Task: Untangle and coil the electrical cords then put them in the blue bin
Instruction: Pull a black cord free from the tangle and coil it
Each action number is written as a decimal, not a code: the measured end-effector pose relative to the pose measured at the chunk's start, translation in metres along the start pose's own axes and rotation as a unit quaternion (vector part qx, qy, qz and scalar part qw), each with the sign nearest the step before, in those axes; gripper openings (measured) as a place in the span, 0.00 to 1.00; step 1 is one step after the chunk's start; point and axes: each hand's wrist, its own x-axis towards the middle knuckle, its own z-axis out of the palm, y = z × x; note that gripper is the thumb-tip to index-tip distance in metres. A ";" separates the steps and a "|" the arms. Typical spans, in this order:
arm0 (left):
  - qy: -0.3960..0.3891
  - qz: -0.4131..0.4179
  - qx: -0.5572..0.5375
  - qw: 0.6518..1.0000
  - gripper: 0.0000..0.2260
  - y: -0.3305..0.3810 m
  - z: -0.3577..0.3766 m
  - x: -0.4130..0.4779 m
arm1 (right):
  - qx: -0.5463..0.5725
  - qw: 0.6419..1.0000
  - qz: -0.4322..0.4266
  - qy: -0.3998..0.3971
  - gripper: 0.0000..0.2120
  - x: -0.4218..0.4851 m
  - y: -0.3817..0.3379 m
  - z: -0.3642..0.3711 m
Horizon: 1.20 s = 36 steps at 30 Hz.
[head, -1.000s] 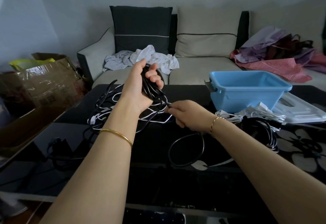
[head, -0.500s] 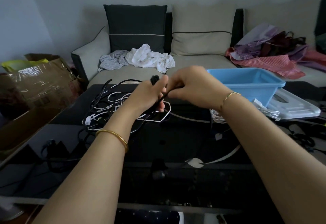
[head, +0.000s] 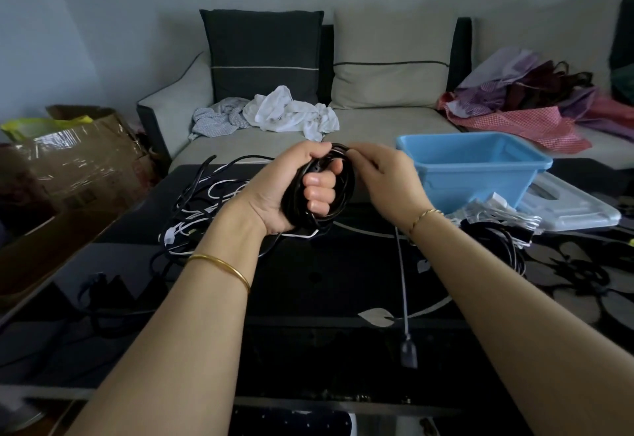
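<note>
My left hand [head: 295, 188] grips a coil of black cord [head: 344, 192] above the dark glass table [head: 326, 274], fingers curled through the loops. My right hand [head: 387, 181] pinches the cord at the top of the coil. A loose end with a plug [head: 408, 353] hangs down below my right wrist. A tangle of black and white cords [head: 206, 209] lies on the table to the left. The blue bin [head: 480, 168] stands on the table at the right, behind my right hand. Coiled white cords [head: 494, 216] and a black cord bundle [head: 497, 240] lie in front of the bin.
A translucent lid [head: 576, 209] lies right of the bin. A sofa [head: 377, 126] with cushions, crumpled clothes [head: 274, 116] and bags [head: 535, 102] runs behind the table. A cardboard box [head: 72, 161] stands at the left.
Both hands came together at table centre. The coil in my left hand has gained loops, and the free end now dangles below my right wrist.
</note>
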 end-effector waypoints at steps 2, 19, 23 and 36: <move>-0.004 0.001 -0.047 0.999 0.09 -0.002 -0.001 0.000 | 0.023 0.999 0.021 -0.007 0.11 0.000 0.000 0.007; 0.299 0.194 0.016 0.934 0.12 -0.007 -0.022 0.019 | -0.223 0.882 -0.038 -0.414 0.07 -0.039 -0.049 0.035; 0.294 0.163 0.189 0.923 0.12 -0.013 -0.020 0.015 | -0.276 0.902 -0.097 -0.318 0.07 -0.022 -0.067 0.008; -0.028 -0.027 0.098 0.994 0.27 -0.017 0.005 0.007 | 0.030 0.992 -0.074 -0.098 0.07 0.001 -0.023 -0.034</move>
